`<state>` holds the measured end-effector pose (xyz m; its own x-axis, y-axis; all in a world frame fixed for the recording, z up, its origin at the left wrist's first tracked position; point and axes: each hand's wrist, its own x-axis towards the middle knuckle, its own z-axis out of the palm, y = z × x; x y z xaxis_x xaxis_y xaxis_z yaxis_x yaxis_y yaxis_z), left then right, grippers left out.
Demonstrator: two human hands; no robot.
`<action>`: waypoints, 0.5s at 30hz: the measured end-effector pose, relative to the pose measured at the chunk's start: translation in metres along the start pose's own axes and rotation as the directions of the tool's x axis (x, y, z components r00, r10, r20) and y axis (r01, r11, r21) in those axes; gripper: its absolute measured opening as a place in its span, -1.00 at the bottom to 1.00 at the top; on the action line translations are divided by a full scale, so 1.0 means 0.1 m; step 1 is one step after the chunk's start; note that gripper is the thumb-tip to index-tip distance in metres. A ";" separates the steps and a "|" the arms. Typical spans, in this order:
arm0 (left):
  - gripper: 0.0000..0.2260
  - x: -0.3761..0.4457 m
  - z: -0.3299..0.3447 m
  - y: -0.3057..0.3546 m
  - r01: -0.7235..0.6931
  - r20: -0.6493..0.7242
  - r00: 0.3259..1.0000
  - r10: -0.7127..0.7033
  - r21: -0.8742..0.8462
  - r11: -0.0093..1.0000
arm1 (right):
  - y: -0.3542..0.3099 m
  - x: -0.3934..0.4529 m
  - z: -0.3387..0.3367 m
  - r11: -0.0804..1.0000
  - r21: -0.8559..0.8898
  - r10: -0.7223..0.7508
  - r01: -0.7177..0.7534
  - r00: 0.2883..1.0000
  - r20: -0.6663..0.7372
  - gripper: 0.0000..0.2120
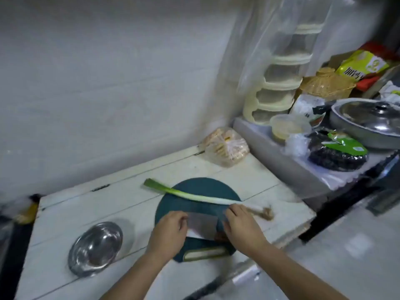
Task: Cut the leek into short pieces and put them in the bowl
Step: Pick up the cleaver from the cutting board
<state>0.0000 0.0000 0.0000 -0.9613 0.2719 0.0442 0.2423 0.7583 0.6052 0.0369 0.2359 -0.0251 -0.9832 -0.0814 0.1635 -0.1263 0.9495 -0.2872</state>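
step: leek [195, 194] uncut on board [194, 187]; cleaver [202, 225] just being gripped
left hand [170, 229]: curled on blade
right hand [242, 226]: fingers closed round handle end
next: leek steadied, root trimmed first probably; bowl [95, 247] empty

One leek [194, 194], one bowl [96, 247], one cleaver [203, 224]

no text can be read; dark lettering on the yellow packet [362, 64] behind the lidded pan [368, 122] is blurred.

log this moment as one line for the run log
phase: pre-cut | leek: whole, across cutting board | cleaver: flat on board, both hands touching | left hand | right hand | bowl: empty
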 end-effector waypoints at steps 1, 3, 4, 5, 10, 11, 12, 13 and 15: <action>-0.80 -0.13 0.07 -0.11 0.090 0.024 0.996 -0.090 -0.018 0.996 | 0.04 -0.15 0.18 0.999 -0.035 0.037 -0.034 0.996 0.075 -0.71; -0.82 -0.34 0.15 -0.26 0.196 -0.001 0.980 -0.197 -0.072 0.978 | 0.06 -0.34 0.44 0.999 -0.028 0.045 -0.041 0.984 0.173 -0.63; -0.82 -0.44 0.17 -0.31 0.226 -0.019 0.973 -0.228 -0.076 0.971 | 0.02 -0.41 0.50 0.998 -0.029 0.056 -0.051 0.975 0.216 -0.61; -0.81 -0.50 0.18 -0.34 0.245 -0.026 0.968 -0.248 -0.084 0.966 | -0.01 -0.42 0.56 0.998 -0.041 0.045 -0.036 0.971 0.233 -0.59; -0.78 -0.51 0.20 -0.48 0.301 -0.109 0.941 -0.319 -0.155 0.941 | -0.08 -0.26 0.63 0.988 -0.155 0.034 0.024 0.933 0.357 -0.24; -0.78 -0.48 0.18 -0.49 0.296 -0.128 0.939 -0.321 -0.177 0.939 | -0.10 -0.25 0.59 0.990 -0.136 0.023 0.035 0.917 0.398 -0.15; -0.77 -0.44 0.18 -0.50 0.294 -0.144 0.935 -0.324 -0.197 0.935 | -0.11 -0.26 0.56 0.993 -0.110 -0.001 0.052 0.907 0.422 -0.09; -0.76 -0.39 0.18 -0.52 0.295 -0.161 0.929 -0.334 -0.221 0.929 | -0.11 -0.27 0.52 0.994 -0.087 -0.020 0.063 0.906 0.423 -0.03; -0.76 -0.25 0.20 -0.54 0.314 -0.208 0.900 -0.383 -0.299 0.901 | -0.10 -0.40 0.47 0.995 -0.083 -0.015 0.052 0.917 0.399 0.03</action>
<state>0.0133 -0.0362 -0.0494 -0.9853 -0.1685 -0.0267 -0.1227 0.5913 0.7971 0.0716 0.2152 -0.0730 -0.9522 -0.2096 -0.2221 -0.1662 0.9658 -0.1989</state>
